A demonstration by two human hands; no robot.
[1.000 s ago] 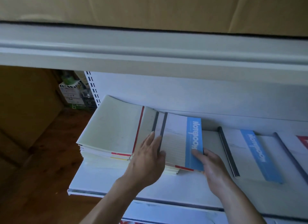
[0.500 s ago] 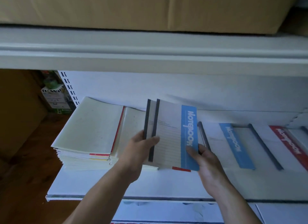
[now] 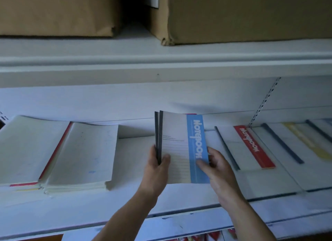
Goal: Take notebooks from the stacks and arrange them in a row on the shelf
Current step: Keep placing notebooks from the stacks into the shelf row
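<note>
My left hand [image 3: 156,170] grips the notebooks [image 3: 177,147] at their dark spines, thumb curled over the front cover and fingers behind. My right hand [image 3: 218,169] pinches the opposite edge, thumb on the blue band, the other fingers bent round the back.

I count two spines side by side, so at least two books are in the grip; a red sliver at the top edge may be a third, but the picture is too soft there to say. The front cover is white and lined, with the blue band down its right side. The books stand tilted up towards me over the shelf [image 3: 125,210]; I cannot tell whether their lower edge touches it.

To the left lie two stacks [image 3: 80,151], side by side and overlapping, plain covers up. To the right a red notebook [image 3: 252,145] lies flat, and beyond it a yellow one [image 3: 305,143], blurred. Above, an upper shelf [image 3: 161,61] carries two brown boxes [image 3: 251,16].
</note>
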